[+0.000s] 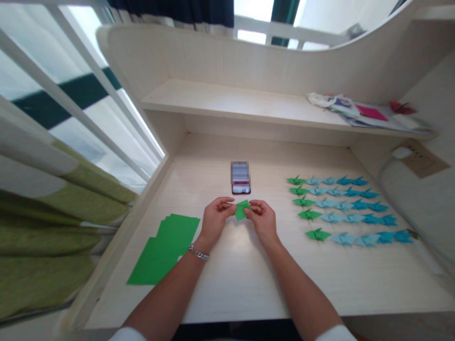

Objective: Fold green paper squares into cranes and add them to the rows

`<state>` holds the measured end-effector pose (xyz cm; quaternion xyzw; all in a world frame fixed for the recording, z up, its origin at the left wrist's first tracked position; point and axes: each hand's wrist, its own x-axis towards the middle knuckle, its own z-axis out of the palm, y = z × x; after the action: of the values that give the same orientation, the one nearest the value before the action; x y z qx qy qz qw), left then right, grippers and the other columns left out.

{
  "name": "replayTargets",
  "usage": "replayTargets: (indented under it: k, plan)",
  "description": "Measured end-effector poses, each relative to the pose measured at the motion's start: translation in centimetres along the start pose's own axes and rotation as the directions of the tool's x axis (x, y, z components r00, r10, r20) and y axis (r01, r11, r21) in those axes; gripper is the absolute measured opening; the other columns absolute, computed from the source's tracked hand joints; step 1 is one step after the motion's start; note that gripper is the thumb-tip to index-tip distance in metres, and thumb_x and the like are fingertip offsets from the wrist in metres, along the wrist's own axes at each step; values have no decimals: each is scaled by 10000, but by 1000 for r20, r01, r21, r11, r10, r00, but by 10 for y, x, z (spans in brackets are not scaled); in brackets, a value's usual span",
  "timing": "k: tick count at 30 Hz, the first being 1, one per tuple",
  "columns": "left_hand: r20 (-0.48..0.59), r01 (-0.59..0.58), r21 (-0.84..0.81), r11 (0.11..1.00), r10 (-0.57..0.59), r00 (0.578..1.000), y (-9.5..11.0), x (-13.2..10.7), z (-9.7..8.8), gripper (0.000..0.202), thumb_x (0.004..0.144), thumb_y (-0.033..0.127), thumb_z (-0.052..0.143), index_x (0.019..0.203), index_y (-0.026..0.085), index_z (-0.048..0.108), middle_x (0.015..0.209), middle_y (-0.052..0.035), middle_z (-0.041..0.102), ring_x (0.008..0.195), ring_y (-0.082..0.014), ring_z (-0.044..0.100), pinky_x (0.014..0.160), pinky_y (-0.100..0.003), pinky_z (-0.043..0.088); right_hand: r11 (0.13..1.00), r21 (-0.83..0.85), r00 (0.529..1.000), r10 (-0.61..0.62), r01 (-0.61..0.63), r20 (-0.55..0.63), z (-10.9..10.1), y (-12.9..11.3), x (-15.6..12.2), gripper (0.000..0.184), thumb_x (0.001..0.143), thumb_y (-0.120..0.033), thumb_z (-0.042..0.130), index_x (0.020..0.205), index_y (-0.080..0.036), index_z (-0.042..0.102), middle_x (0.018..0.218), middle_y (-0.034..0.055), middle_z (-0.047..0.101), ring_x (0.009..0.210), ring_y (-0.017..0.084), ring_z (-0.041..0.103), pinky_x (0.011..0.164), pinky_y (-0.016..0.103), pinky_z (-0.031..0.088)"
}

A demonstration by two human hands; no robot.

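Both my hands meet over the middle of a pale wooden desk [249, 279], pinching a small folded piece of green paper [242, 209] between them. My left hand [216, 219], with a silver bracelet at the wrist, grips the paper's left edge. Its right edge is held by the closed fingers of my right hand [263, 219]. A stack of flat green paper sheets [164, 248] lies to the left of my left forearm. Just beyond the folded paper lies a phone [241, 178].
Rows of folded paper cranes [346, 207], green on the left and light to darker blue on the right, cover the desk's right side. A shelf [231, 102] above carries papers and a pink sheet [369, 113]. Green curtains [46, 208] hang at the left.
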<state>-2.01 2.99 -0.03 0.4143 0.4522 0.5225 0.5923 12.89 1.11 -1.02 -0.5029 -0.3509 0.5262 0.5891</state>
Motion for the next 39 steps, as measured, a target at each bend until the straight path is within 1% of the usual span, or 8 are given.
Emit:
replayTargets:
  k: [3, 5, 8, 13, 19, 28, 32, 39]
  plan:
    - [26, 20, -28, 999, -19, 999, 4, -1, 1, 353, 671, 317, 726, 966, 140, 648, 702, -9, 647, 660, -131, 616, 687, -290, 524, 999, -34, 1000, -7, 8, 4, -2, -1, 1, 363, 596, -240, 748, 918, -168, 594, 750, 28, 709, 692, 173, 663, 684, 300, 519]
    - [69, 30, 49, 998, -33, 997, 6, -2, 3, 363, 655, 313, 737, 964, 138, 661, 727, -22, 664, 673, -137, 618, 677, -277, 516, 997, -76, 999, -18, 20, 32, -3, -4, 1, 358, 613, -233, 735, 937, -170, 596, 761, 31, 712, 701, 175, 665, 684, 297, 516]
    - [131, 38, 159, 987, -59, 990, 4, -1, 4, 302, 632, 289, 753, 871, 117, 686, 762, -58, 691, 668, -144, 616, 644, -257, 500, 991, -119, 998, -49, 54, 45, -4, -7, 1, 357, 620, -228, 729, 948, -171, 600, 781, 36, 711, 713, 178, 666, 686, 300, 519]
    - [121, 91, 90, 992, -101, 987, -4, -1, 3, 269, 634, 264, 756, 839, 116, 664, 771, -64, 697, 674, -144, 627, 652, -265, 512, 988, -123, 995, -97, 94, -17, -4, -8, 1, 321, 614, -251, 736, 901, -164, 622, 806, 48, 702, 743, 186, 667, 708, 312, 528]
    - [235, 161, 106, 981, -182, 955, -3, -5, 6, 299, 612, 237, 772, 852, 114, 642, 800, -74, 700, 667, -141, 633, 634, -254, 508, 972, -208, 993, -116, 107, -34, -7, -10, 1, 253, 647, -264, 708, 874, -158, 667, 804, 58, 710, 715, 189, 663, 693, 319, 532]
    - [230, 124, 159, 979, -159, 960, 0, -6, 6, 279, 621, 228, 764, 836, 113, 629, 693, -44, 678, 593, -126, 614, 588, -237, 489, 958, -267, 993, -115, 108, -11, -7, -12, -1, 265, 664, -283, 698, 897, -157, 695, 805, 60, 717, 721, 195, 661, 688, 317, 529]
    - [237, 138, 151, 979, -171, 956, 0, -7, 6, 305, 633, 245, 757, 878, 116, 628, 700, -49, 679, 592, -133, 622, 582, -247, 499, 952, -274, 991, -137, 134, 9, -7, -13, -1, 239, 684, -277, 680, 895, -167, 700, 820, 52, 715, 731, 186, 652, 704, 313, 519]
    - [216, 183, 99, 978, -201, 955, 3, -7, 9, 378, 588, 281, 790, 884, 108, 631, 712, -68, 689, 585, -154, 642, 577, -270, 519, 946, -303, 991, -134, 119, -29, -8, -14, 0, 217, 671, -310, 691, 835, -168, 706, 744, 43, 706, 675, 181, 633, 654, 310, 512]
